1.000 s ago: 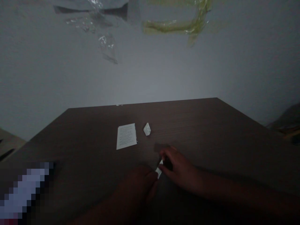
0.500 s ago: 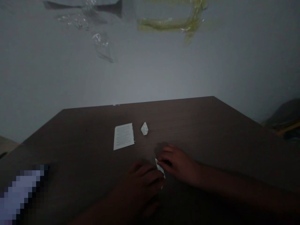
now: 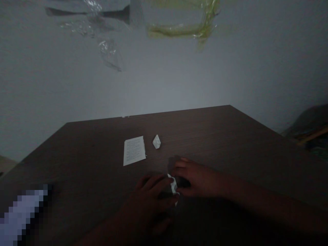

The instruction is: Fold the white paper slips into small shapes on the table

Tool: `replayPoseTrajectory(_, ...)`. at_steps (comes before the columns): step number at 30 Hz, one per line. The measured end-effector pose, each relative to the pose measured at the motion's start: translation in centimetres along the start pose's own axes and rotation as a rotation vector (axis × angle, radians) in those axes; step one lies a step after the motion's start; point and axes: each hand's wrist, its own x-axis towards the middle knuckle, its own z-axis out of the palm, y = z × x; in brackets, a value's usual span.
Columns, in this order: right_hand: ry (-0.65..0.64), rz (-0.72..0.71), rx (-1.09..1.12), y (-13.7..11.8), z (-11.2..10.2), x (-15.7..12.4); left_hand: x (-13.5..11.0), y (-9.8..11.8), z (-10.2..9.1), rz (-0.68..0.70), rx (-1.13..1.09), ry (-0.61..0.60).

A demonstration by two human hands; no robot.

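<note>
A small folded piece of paper lies on the dark wooden table between my hands. My left hand comes in from the lower left, fingers bent, its fingertips pressing on the paper's upper and lower ends. From the right, my right hand curls over the table with its thumb at the paper's right edge. Its fingertips rest on the table just beyond. Farther up lies a printed sheet, and beside it a small white folded paper shape. Dim light hides the detail of the fingers.
The brown table reaches back to a grey wall bearing yellow tape and clear tape. At the lower left is a blurred-out bright rectangular object. Dark items stand beyond the table's right edge.
My left fingers have spread a little and shifted along the paper, showing more of it. My right thumb has moved down along the paper's edge. The camera view has shifted slightly.
</note>
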Motion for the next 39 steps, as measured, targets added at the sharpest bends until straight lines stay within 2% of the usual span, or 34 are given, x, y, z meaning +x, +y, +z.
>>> replayPoseTrajectory(8,0.014,0.081,0.006,0.1,0.6,0.8,-0.2,-0.2,0.2,-0.02,-0.008,-0.046)
replayPoseTrajectory(15,0.088,0.091,-0.026,0.8,1.5,1.3,0.0,-0.2,-0.1,-0.041,-0.012,-0.077)
replayPoseTrajectory(20,0.027,0.108,0.0,0.0,0.8,0.7,0.1,-0.2,0.1,-0.073,-0.011,-0.087)
replayPoseTrajectory(26,0.02,0.129,0.058,-1.1,0.3,-0.2,0.0,-0.1,0.0,-0.046,0.027,-0.051)
replayPoseTrajectory(32,0.02,0.192,0.056,-0.8,0.6,0.5,-0.1,-0.1,0.0,-0.041,0.0,-0.067)
replayPoseTrajectory(39,0.019,0.193,-0.029,-0.5,0.9,1.4,-0.5,0.0,0.4,-0.043,0.011,-0.061)
